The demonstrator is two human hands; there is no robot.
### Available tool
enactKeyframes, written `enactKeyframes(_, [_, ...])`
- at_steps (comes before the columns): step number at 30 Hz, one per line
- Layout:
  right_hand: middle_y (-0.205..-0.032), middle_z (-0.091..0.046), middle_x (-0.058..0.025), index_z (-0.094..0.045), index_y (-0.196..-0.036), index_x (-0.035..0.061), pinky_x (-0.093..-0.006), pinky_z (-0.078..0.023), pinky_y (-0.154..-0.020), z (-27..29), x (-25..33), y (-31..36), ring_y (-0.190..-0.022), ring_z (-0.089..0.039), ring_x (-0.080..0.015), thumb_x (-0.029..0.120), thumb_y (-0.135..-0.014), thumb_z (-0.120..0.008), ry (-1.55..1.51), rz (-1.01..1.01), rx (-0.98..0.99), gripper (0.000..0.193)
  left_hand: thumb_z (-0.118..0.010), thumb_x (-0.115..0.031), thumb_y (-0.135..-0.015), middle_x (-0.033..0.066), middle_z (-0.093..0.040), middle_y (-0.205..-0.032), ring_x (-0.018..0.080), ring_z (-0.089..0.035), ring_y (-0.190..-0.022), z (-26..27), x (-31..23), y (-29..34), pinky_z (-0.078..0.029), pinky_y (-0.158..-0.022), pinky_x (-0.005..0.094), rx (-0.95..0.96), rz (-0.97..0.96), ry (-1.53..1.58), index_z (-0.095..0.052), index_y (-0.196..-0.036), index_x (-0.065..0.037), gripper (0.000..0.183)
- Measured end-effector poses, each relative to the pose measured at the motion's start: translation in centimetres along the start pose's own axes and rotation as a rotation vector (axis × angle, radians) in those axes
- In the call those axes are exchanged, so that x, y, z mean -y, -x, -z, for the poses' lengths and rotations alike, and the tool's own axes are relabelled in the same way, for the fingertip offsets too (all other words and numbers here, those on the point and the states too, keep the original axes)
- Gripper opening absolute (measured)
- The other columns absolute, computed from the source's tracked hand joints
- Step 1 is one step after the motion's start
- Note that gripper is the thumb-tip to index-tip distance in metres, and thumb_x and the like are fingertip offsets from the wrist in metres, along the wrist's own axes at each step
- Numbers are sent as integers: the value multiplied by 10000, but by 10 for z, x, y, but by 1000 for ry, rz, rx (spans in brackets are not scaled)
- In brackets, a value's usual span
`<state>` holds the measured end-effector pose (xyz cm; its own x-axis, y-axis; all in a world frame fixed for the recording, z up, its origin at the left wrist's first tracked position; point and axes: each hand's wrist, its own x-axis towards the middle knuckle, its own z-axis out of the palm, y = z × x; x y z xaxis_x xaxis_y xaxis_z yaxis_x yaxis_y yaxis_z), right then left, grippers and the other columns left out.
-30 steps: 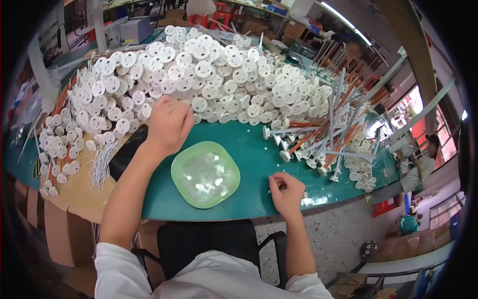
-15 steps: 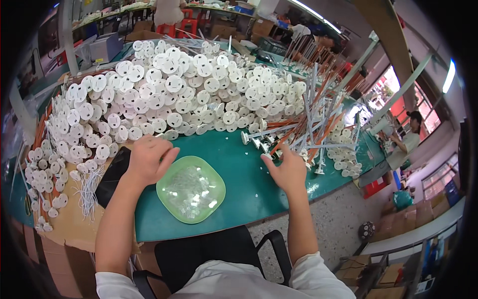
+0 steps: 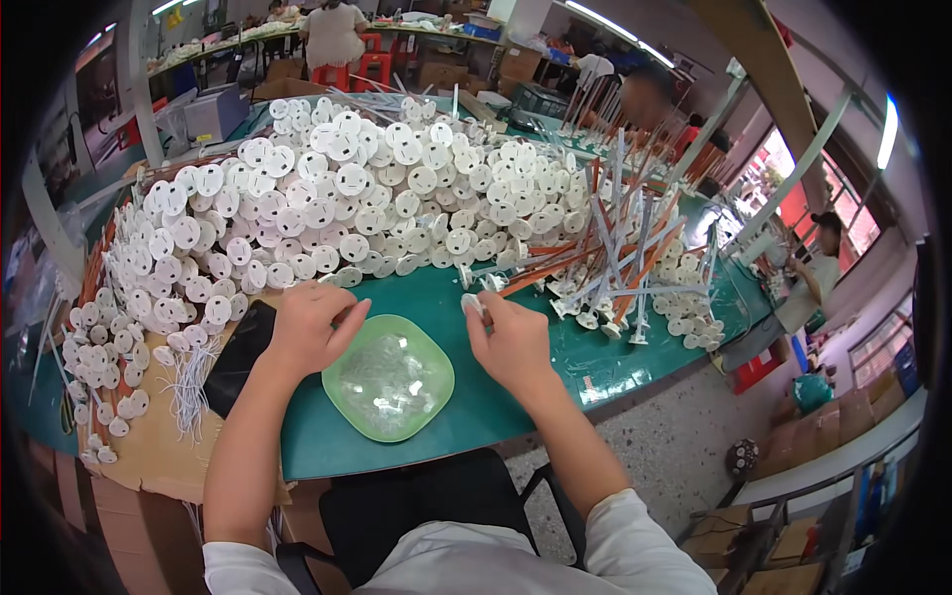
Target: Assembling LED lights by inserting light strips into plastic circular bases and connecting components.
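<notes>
My left hand is closed, thumb toward the curled fingers, just beyond the left rim of a green bowl. Whatever it may hold is hidden. The bowl contains small clear plastic pieces. Right of the bowl, my right hand pinches a small white round-ended piece between thumb and fingers. An orange strip lies just beyond those fingers; I cannot tell whether it joins the piece. A large heap of white round discs rises behind both hands.
Grey and orange strips with white ends are piled at the right. A black object and white cords lie at the left on brown cardboard. A black chair stands at the table's front edge. A person sits far right.
My right hand has moved left from the strip pile toward the bowl, with a small white piece now in its fingers. My left hand stays beside the bowl; the view has shifted slightly.
</notes>
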<state>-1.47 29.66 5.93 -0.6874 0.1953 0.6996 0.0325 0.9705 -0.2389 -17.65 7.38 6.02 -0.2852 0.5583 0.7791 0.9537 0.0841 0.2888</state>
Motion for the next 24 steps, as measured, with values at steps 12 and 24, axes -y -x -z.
enactKeyframes(12, [-584,-566,-44,-599,-772,70,-320,-450,-449,-11,107,-31,-491,-577,-207,123,-763,-705,-340,260,-149,119,-654,-284,-868,69,-684,-863,137,-651,-819,13,-20,-6,-516,-748,305,224,478,1171,-616,-1194,17,446])
enactKeyframes(24, [-802,-642,-85,-654,-1003,-41,-299,-459,-512,44,136,-70,-597,-591,-195,34,-761,-710,-600,595,-453,259,-747,-91,-738,135,-698,-979,211,-681,-889,112,-82,-45,-533,-796,311,57,165,667,-625,-1177,60,481])
